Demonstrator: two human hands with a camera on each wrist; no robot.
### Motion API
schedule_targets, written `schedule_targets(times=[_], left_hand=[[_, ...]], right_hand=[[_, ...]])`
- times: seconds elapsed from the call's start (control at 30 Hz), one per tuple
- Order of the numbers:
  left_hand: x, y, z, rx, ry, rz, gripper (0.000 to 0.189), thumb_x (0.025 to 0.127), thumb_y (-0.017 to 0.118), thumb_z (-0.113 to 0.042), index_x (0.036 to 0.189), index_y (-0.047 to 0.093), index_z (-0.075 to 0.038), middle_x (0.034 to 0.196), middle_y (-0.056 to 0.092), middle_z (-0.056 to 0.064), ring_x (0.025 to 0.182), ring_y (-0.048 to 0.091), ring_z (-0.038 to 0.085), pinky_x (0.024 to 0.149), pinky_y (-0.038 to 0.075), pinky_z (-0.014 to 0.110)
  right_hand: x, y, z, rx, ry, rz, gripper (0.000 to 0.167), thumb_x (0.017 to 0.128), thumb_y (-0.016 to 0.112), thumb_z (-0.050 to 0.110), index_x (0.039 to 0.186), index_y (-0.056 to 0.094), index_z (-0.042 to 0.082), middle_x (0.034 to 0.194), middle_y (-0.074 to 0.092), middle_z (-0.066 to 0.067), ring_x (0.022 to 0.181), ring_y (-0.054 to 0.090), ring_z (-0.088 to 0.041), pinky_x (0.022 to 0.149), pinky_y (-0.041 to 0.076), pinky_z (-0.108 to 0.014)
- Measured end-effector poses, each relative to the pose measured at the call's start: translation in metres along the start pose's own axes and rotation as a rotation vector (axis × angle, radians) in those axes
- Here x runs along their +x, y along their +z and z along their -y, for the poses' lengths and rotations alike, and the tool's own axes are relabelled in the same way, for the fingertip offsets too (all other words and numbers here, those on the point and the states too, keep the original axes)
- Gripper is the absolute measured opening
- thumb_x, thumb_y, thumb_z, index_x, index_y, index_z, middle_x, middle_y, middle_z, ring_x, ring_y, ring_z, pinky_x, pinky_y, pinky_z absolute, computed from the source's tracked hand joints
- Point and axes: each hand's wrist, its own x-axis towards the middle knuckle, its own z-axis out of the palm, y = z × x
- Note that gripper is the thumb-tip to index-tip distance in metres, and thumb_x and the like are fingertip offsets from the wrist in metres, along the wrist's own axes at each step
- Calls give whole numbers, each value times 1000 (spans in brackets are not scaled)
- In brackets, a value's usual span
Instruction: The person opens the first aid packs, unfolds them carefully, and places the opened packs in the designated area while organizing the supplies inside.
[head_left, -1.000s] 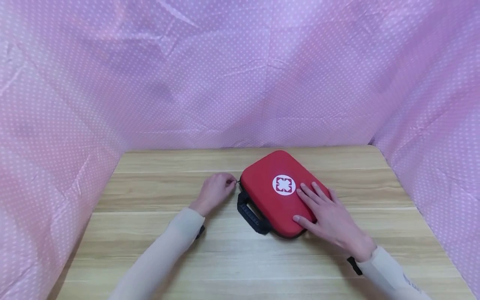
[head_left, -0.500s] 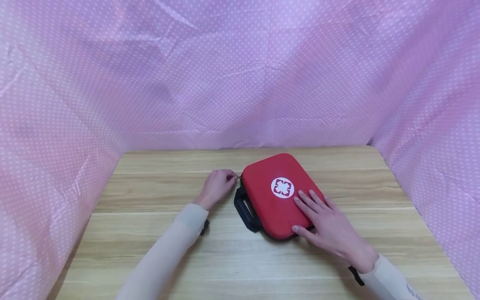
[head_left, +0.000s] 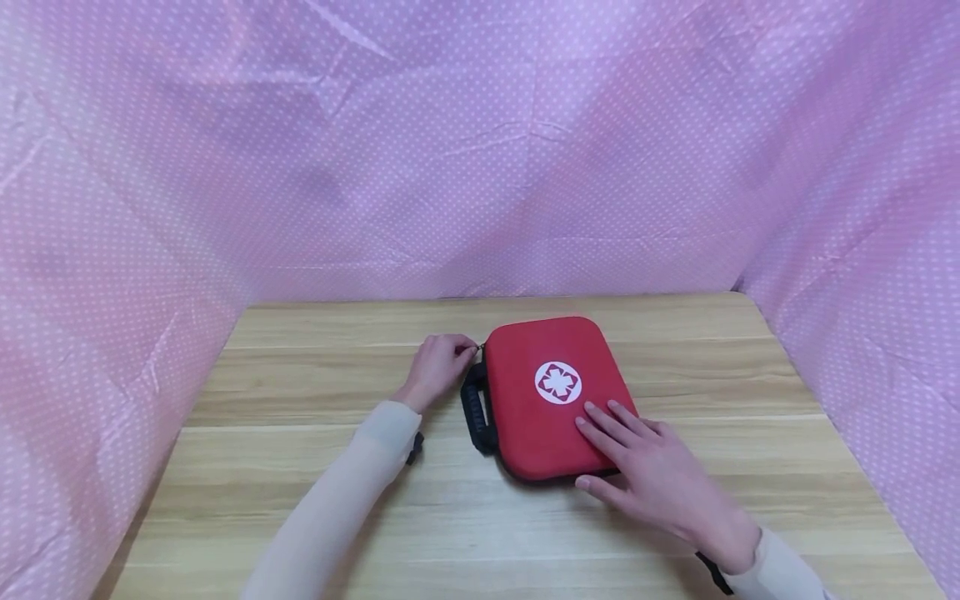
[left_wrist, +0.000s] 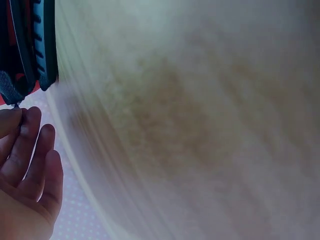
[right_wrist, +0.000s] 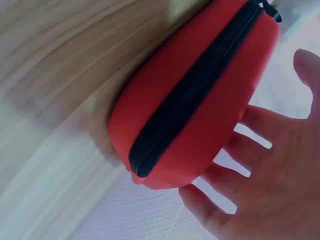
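Pinching a zipper pull [left_wrist: 15, 105] at the far left corner of a red case [head_left: 532, 433]

Thumb and forefinger of the left hand [head_left: 437, 367] press together on the small pull, right at the edge of the case. In the left wrist view the other fingers of that hand are loosely bent, with narrow gaps between them, and hold nothing. The right hand [head_left: 652, 475] is spread: its fingers lie nearly straight and fanned over the near right part of the lid, fingertips touching the red surface. Its thumb stands well away from the fingers, by the near edge of the case in the head view; the right wrist view shows the thumb apart from the shell.

The case lies flat on a wooden table [head_left: 720, 375], a little right of the middle, with its round white emblem [head_left: 558, 382] facing up. A black handle [head_left: 475, 408] sticks out from the left side, just beside the left hand. Along the side seen by the right wrist camera, a black zipper band [right_wrist: 192, 92] runs between the two red halves, which lie closed together there. What is inside cannot be seen. Behind the table hangs a pink, white-dotted cloth [head_left: 480, 167].
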Motion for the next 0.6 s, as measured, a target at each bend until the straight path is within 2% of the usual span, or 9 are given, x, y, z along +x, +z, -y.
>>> schedule_targets(times=[0.33,0.47,0.6], left_hand=[[4,0,1,-7,16,14,17,101,67,-16,108,81,-8,103,78,5,96,70,21,92,54,41],[5,0,1,-8,20,30,18,101,66,-14,111,81,-8,106,78,6,101,71,22,95,54,41],[7,0,2,-8,17,44,19,101,67,-12,113,81,-9,109,78,6,106,71,22,98,53,41]], right_hand=[[5,-2,2,0,-34,-40,75,90,67,68,147,61,20,155,53,-5,140,50,-35,96,49,-55],[22,-6,-7,31,-52,-64,76,89,70,65,147,61,18,154,53,-8,140,50,-37,101,47,-59],[50,-5,-16,71,-81,-53,77,90,70,62,151,56,18,159,48,-9,149,38,-38,111,37,-64]])
